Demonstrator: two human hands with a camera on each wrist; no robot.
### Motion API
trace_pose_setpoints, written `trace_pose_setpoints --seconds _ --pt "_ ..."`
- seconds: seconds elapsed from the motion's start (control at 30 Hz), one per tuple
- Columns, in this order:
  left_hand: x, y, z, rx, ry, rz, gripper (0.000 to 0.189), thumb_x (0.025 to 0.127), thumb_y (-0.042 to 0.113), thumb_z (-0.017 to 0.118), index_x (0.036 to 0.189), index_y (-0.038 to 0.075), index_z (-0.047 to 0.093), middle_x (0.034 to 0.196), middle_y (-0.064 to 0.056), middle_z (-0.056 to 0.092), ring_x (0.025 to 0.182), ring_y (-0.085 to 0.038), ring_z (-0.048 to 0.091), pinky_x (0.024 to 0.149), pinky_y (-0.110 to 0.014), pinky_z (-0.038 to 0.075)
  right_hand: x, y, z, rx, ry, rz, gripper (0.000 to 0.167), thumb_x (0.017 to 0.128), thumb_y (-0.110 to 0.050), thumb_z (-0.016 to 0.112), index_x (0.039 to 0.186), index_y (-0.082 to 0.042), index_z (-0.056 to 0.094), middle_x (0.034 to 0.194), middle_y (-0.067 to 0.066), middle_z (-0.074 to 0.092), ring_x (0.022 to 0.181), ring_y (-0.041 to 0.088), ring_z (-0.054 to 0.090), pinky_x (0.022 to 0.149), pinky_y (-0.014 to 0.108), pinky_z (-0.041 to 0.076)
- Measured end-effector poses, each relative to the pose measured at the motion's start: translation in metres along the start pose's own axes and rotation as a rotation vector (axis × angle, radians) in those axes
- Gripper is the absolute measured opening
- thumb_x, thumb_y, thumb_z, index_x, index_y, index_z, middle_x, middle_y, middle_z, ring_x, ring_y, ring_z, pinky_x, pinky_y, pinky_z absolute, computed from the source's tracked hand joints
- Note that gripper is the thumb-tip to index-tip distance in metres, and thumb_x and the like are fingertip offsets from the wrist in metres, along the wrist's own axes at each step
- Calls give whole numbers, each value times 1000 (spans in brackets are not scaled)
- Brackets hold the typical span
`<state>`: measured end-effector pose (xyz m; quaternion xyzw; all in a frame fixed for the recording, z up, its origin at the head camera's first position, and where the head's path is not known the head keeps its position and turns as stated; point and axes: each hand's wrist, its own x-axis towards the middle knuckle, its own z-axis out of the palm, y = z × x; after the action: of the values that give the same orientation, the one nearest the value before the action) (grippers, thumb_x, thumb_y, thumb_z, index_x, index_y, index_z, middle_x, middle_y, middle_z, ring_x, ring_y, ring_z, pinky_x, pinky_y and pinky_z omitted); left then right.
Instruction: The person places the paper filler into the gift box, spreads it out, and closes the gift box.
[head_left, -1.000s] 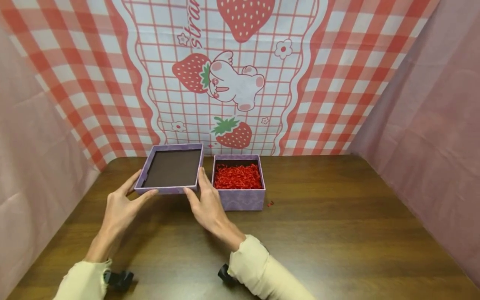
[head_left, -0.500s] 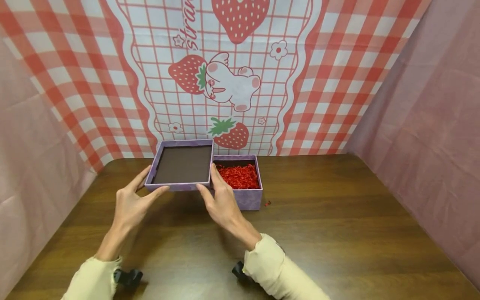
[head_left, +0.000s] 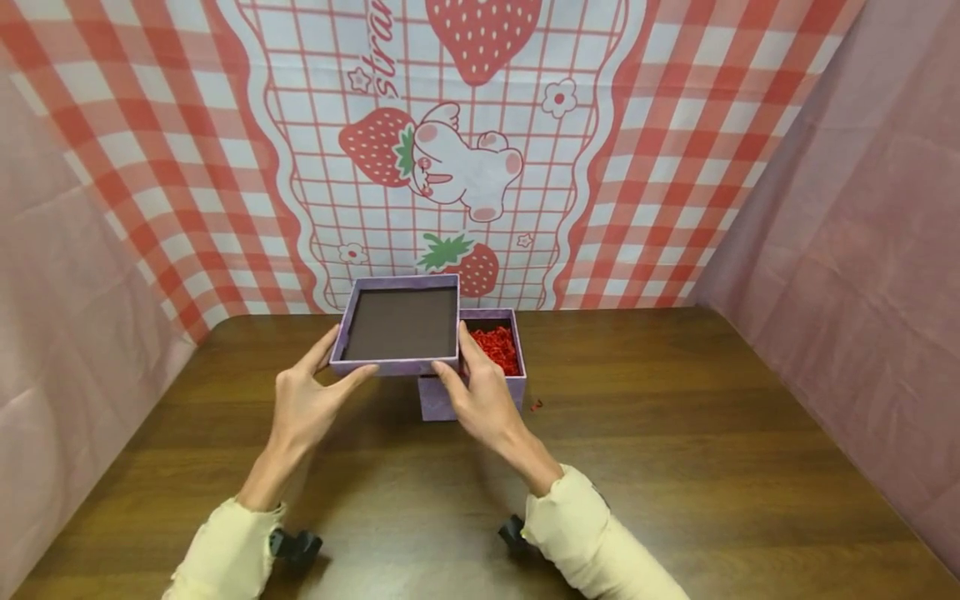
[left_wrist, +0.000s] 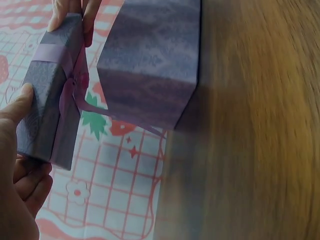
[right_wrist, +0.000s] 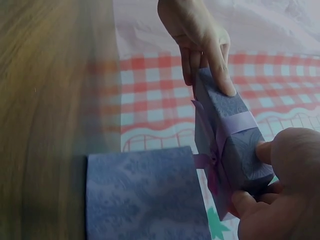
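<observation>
Both hands hold a purple box lid (head_left: 403, 325), its dark inner side facing up and back toward the head camera. My left hand (head_left: 306, 404) grips the lid's left front corner, thumb along the front rim. At the right front corner my right hand (head_left: 486, 398) pinches it the same way. A lilac ribbon (left_wrist: 52, 52) with a bow runs across the lid's outer face, its tail hanging loose. Behind and below the lid stands the purple patterned box base (head_left: 438, 400), partly hidden by lid and right hand. Red shredded paper (head_left: 498, 348) fills it.
A red scrap of shredded paper (head_left: 536, 406) lies on the wooden table (head_left: 675, 433) right of the box. Behind the table hangs a strawberry-print checked cloth (head_left: 637, 208). Pink curtains (head_left: 840, 250) close off both sides.
Both hands have carried the lid to the right and slightly up. It now overlaps the left part of the box base in the head view, where before it was beside it.
</observation>
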<state>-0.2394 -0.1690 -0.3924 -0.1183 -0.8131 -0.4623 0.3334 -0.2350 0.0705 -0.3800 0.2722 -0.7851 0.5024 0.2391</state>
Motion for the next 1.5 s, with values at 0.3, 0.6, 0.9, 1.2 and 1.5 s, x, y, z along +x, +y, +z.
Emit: trace_pose_setpoints --seconds 0.3,0.6,0.9,1.2,1.5 --pt "1 11 18 7 22 18 75 73 18 97 140 4 65 117 -19 72 68 -22 60 64 -17 41 0 7 -19 80 -8 26 64 99 3 66 151 20 31 151 38 40 131 40 55 104 38 48" --pt "0 19 38 33 -1 -1 78 74 29 97 141 4 65 122 -18 71 60 -21 50 63 -28 43 -5 17 -36 128 -1 83 63 99 7 64 151 20 30 153 38 34 132 43 51 103 36 47" --pt "-1 27 54 19 -22 -6 81 73 33 96 141 4 64 113 -24 73 55 -18 44 63 -40 48 -9 25 -52 124 -10 119 64 100 5 63 153 17 29 153 36 36 132 42 52 101 35 48" --pt "-2 35 66 29 -74 -20 82 77 37 93 144 2 61 93 -25 74 48 -6 28 54 -35 40 -13 32 -66 138 -14 156 64 102 4 62 155 15 28 153 35 38 130 42 54 98 32 49" --pt "-4 38 72 62 -74 -18 81 76 39 93 141 2 64 117 -29 70 61 -27 54 66 -51 54 -17 38 -70 151 -12 169 63 102 4 61 155 14 28 153 35 37 131 43 52 100 30 48"
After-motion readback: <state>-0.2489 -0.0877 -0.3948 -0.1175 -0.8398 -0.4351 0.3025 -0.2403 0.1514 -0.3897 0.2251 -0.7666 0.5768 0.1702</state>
